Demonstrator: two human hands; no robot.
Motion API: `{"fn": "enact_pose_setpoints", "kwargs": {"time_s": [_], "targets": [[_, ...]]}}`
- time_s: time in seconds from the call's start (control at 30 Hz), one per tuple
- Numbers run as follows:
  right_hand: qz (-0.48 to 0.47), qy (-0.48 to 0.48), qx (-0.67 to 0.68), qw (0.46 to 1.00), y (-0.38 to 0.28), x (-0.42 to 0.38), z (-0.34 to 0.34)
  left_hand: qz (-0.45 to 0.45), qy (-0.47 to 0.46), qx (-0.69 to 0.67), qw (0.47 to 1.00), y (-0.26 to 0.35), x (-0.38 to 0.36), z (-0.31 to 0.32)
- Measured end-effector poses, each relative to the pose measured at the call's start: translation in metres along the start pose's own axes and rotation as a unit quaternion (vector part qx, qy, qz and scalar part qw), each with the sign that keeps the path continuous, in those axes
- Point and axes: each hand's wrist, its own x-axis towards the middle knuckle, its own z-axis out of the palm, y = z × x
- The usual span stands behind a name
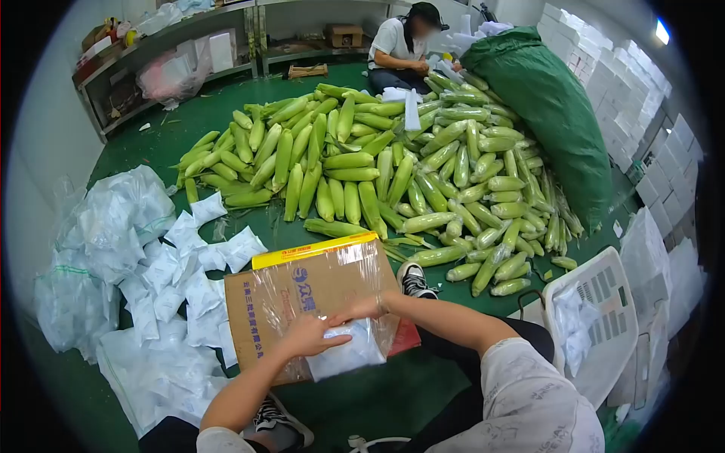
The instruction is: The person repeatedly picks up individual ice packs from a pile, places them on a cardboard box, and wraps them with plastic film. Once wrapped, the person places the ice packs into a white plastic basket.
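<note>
A brown cardboard box [257, 302] with blue and red print stands between my legs, partly wrapped in clear plastic film. At its near side, a white pack [349, 349] lies under clear film. My left hand [308, 337] rests on the pack's left edge with its fingers stretched out. My right hand [361, 308] reaches in from the right, fingers extended toward the left hand, over the pack's upper edge. The fingertips of both hands meet or overlap, and the film's exact hold is hard to see. A yellow printed strip [313, 250] shows along the box's far edge.
Ahead lies a large heap of corn [347, 162], wrapped ears on the right. White packs [170, 264] and plastic bags [113, 211] cover the left floor. A white chair [604, 332] is at right. A person [400, 49] sits beside a green sack [540, 113].
</note>
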Motion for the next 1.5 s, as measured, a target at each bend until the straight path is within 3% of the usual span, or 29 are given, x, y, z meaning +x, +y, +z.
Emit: {"fn": "enact_pose_setpoints", "kwargs": {"time_s": [0.07,0.1,0.17,0.23,0.3,0.37,0.43,0.5,0.57,0.63,0.7,0.77,0.83,0.87,0.9,1.03,1.07,1.1,1.13,1.17,1.2,1.23,1.27,1.3,1.37,1.43,1.5], "targets": [[0.060,0.009,-0.195,0.979,-0.020,-0.005,0.018,0.150,-0.046,-0.248,0.956,-0.013,0.005,0.025],[0.059,0.024,-0.216,0.974,-0.026,-0.008,0.002,0.158,-0.026,-0.234,0.959,-0.012,0.017,0.027],[-0.042,0.042,-0.264,0.963,-0.003,0.002,0.027,0.193,-0.084,-0.374,0.903,0.007,0.005,0.070],[-0.086,0.056,-0.210,0.972,0.022,0.012,0.047,0.155,-0.395,-0.270,0.864,0.030,0.004,0.086],[-0.040,0.179,-0.357,0.916,0.022,0.004,0.075,0.201,-0.437,-0.367,0.796,0.065,-0.033,0.144],[-0.046,0.199,-0.375,0.904,0.022,-0.002,0.094,0.207,-0.445,-0.482,0.726,0.085,-0.064,0.213],[-0.076,0.264,-0.332,0.903,0.024,-0.004,0.115,0.195,-0.446,-0.548,0.681,0.098,-0.088,0.241],[-0.119,0.304,-0.457,0.827,0.018,-0.023,0.150,0.174,-0.429,-0.595,0.657,0.106,-0.101,0.250],[-0.147,0.259,-0.353,0.887,-0.020,-0.069,0.205,0.155,-0.406,-0.639,0.635,0.112,-0.112,0.255],[-0.139,0.170,-0.032,0.975,-0.021,-0.105,0.253,0.145,-0.385,-0.673,0.615,0.118,-0.123,0.259],[-0.149,0.081,0.195,0.966,-0.007,-0.136,0.304,0.139,-0.367,-0.702,0.595,0.122,-0.132,0.268],[-0.144,0.138,0.140,0.970,0.007,-0.152,0.371,0.138,-0.358,-0.729,0.567,0.126,-0.142,0.276],[-0.196,0.340,0.229,0.891,-0.029,-0.170,0.417,0.141,-0.354,-0.758,0.530,0.131,-0.151,0.288],[-0.242,0.365,0.110,0.892,-0.028,-0.173,0.415,0.142,-0.353,-0.774,0.506,0.133,-0.155,0.294],[-0.217,0.337,0.005,0.916,-0.010,-0.173,0.405,0.142,-0.348,-0.793,0.481,0.134,-0.158,0.299],[-0.231,0.435,0.012,0.870,-0.022,-0.170,0.399,0.130,-0.293,-0.877,0.358,0.145,-0.170,0.302],[-0.161,0.496,0.035,0.852,-0.016,-0.164,0.397,0.105,-0.239,-0.903,0.340,0.147,-0.177,0.298],[-0.091,0.552,0.061,0.827,-0.007,-0.156,0.395,0.060,-0.157,-0.923,0.347,0.150,-0.189,0.289],[-0.095,0.548,0.061,0.829,0.007,-0.144,0.391,0.010,-0.062,-0.925,0.375,0.152,-0.202,0.277],[-0.083,0.594,0.122,0.791,0.023,-0.129,0.384,-0.031,0.024,-0.911,0.412,0.153,-0.213,0.267],[-0.070,0.633,0.182,0.749,0.022,-0.118,0.381,-0.032,0.032,-0.909,0.413,0.150,-0.219,0.263],[-0.074,0.630,0.180,0.752,0.019,-0.109,0.380,-0.042,0.231,-0.785,0.573,0.154,-0.222,0.255],[-0.064,0.657,0.083,0.747,0.001,-0.098,0.382,-0.050,0.409,-0.600,0.685,0.159,-0.223,0.249],[-0.051,0.677,-0.012,0.734,-0.023,-0.091,0.386,-0.051,0.410,-0.602,0.683,0.159,-0.214,0.250],[-0.124,0.630,-0.159,0.750,-0.077,-0.088,0.399,-0.067,0.505,-0.796,0.326,0.143,-0.166,0.252],[-0.111,0.580,-0.479,0.649,-0.093,-0.078,0.388,0.035,0.349,-0.884,0.310,0.094,-0.119,0.257],[-0.106,0.562,-0.514,0.639,-0.112,-0.086,0.382,0.071,0.216,-0.898,0.376,0.081,-0.108,0.227]]}}
